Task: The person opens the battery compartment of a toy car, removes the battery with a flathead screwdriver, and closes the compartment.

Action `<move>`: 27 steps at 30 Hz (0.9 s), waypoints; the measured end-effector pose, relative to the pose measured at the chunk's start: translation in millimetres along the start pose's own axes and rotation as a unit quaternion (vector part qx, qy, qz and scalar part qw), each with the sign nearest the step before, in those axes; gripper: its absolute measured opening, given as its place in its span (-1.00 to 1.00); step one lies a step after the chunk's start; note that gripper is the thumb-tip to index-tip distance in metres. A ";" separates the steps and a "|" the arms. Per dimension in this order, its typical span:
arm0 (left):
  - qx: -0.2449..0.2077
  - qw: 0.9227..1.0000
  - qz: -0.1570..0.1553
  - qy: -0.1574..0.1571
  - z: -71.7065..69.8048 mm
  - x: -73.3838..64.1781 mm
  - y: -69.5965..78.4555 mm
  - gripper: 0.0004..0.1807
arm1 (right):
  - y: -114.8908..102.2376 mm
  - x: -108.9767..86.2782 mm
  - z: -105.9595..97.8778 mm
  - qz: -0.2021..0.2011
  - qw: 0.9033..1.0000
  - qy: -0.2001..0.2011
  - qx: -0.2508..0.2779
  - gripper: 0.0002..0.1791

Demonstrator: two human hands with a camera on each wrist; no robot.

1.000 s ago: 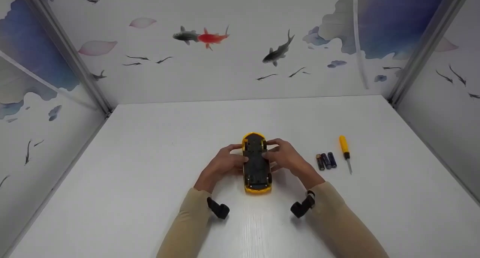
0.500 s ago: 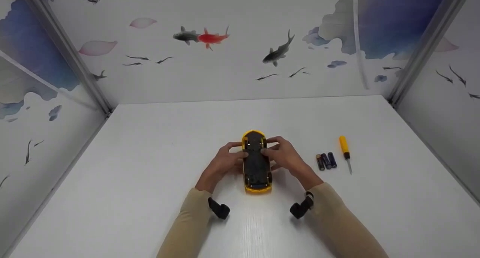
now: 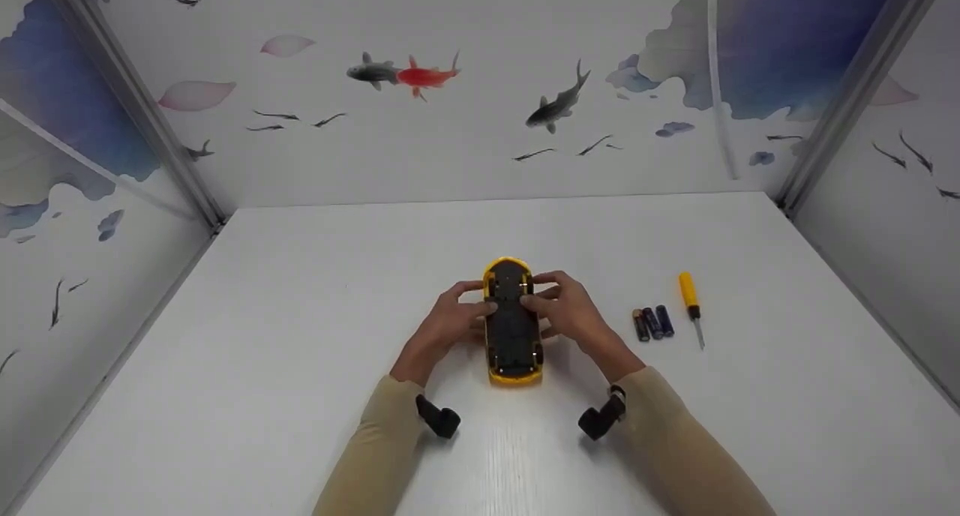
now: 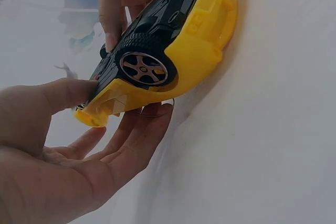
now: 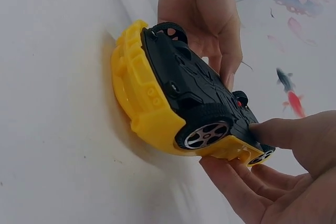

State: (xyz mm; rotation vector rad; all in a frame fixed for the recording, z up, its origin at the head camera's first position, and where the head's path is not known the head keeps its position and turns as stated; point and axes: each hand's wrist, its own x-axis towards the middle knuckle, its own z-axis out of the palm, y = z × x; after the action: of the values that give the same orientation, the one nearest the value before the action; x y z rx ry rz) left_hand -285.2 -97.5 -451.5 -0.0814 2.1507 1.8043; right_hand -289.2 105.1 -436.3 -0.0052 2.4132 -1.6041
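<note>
A yellow toy car [image 3: 514,332] is upside down in the middle of the table, its black underside facing up. My left hand [image 3: 448,319] grips its left side, thumb on the underside and fingers below the yellow body. On the other side my right hand [image 3: 571,310] holds it the same way. In the left wrist view the car [image 4: 197,48] shows a silver-spoked wheel [image 4: 144,69] above my fingers. The right wrist view has the car's yellow end [image 5: 144,90] low over the white surface, with my right thumb [image 5: 278,132] pressing on the chassis.
To the right, several dark batteries [image 3: 652,323] lie side by side on the white table [image 3: 300,336]. Beyond them rests a screwdriver [image 3: 690,298] with a yellow handle, its tip toward me. Printed panels [image 3: 480,148] with fish and petals wall in the back and both sides.
The car's far end has shifted slightly away from me, and both thumbs have moved a little farther up its underside. The batteries and screwdriver stay where they were.
</note>
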 end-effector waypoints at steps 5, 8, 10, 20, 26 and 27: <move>-0.001 1.000 0.007 -0.021 -2.2 -2.4 1.0 -0.22 | -1.2 0.0 -2.3 0.009 1.000 -0.026 -0.005 -0.28; 0.003 0.999 0.003 -0.033 -3.2 -2.5 1.1 -0.11 | -0.9 0.9 -3.0 0.016 0.999 -0.045 -0.005 -0.19; 0.012 0.999 -0.001 -0.032 -3.6 -1.6 0.9 -0.07 | -0.9 1.5 -2.6 0.021 0.998 -0.051 -0.002 -0.16; 0.025 0.999 0.022 -0.032 -3.7 -1.9 0.0 -0.06 | -4.0 -2.9 -4.3 0.004 0.999 -0.053 0.014 -0.14; 0.011 0.999 0.030 -0.031 -4.3 -2.2 -0.2 -0.07 | -3.6 -3.1 -4.2 -0.005 0.998 -0.055 0.018 -0.15; 0.008 0.999 0.030 -0.032 -4.4 -1.9 -0.2 -0.08 | -3.2 -2.8 -4.2 -0.005 0.998 -0.057 0.016 -0.16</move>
State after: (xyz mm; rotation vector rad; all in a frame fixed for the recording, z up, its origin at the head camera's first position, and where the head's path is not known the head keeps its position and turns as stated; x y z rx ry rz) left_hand -284.3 -102.1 -450.6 0.0429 2.1438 1.7973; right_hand -287.7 108.0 -431.3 -0.0987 2.3046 -1.6022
